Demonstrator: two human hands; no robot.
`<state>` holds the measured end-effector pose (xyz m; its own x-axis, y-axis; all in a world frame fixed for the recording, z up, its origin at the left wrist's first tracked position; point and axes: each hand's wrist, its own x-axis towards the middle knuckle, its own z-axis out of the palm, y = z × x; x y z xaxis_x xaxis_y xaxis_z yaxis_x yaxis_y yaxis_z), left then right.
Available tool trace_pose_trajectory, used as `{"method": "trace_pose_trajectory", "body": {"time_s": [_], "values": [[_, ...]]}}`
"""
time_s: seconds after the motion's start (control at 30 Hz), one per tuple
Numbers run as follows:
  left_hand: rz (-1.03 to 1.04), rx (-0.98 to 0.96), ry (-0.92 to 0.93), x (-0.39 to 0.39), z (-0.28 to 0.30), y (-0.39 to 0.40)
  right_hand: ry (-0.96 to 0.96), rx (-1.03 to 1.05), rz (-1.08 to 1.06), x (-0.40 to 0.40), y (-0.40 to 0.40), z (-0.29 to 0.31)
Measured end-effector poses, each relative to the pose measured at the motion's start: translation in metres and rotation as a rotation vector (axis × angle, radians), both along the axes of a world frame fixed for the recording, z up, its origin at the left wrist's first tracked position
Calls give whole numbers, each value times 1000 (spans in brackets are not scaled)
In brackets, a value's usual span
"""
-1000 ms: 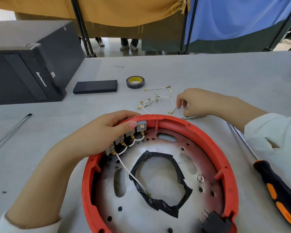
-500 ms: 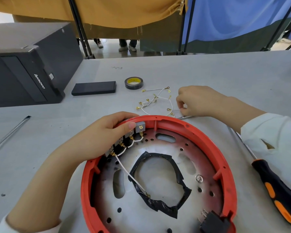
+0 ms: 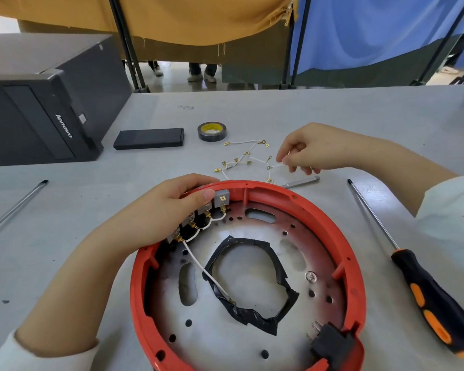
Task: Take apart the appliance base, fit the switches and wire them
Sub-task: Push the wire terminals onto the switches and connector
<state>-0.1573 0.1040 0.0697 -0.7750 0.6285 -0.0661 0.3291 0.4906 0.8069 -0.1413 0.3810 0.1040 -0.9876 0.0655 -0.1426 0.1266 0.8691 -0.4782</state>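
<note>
The round appliance base [image 3: 340, 253] lies open side up, an orange rim around a metal plate with a black-taped hole. A row of grey switches [image 3: 221, 199] stands along its upper left rim, linked by short white wires [image 3: 217, 217]. My left hand [image 3: 158, 215] grips that rim, thumb against the switches. Behind the base lies a loose bunch of white wires with brass terminals [image 3: 241, 159]. My right hand [image 3: 311, 148] pinches one wire of the bunch by its ring terminal end.
An orange and black screwdriver [image 3: 423, 279] lies right of the base, a metal rod [image 3: 300, 182] behind it and another rod [image 3: 16, 207] at the left. A tape roll [image 3: 212, 131], a flat black box [image 3: 149, 138] and a black computer case [image 3: 43, 103] sit further back.
My right hand has lifted from the table and opened out from a closed fist, now pinching a wire end at the right of the bunch. My left hand stays on the rim.
</note>
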Motion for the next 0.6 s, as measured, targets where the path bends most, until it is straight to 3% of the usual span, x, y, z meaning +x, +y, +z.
{"method": "trace_pose_trajectory", "body": {"time_s": [0.2,0.4,0.5,0.6], "values": [[-1,5,-3,1,1,0,-43,-629,-122,21,-18,3],[85,-70,73,-4,3,-9,-186,-1163,27,45,-46,12],[115,38,136,0,6,-7,-234,-1307,107,54,-58,11],[51,257,162,8,15,-3,-199,-1304,150,59,-67,4]]}}
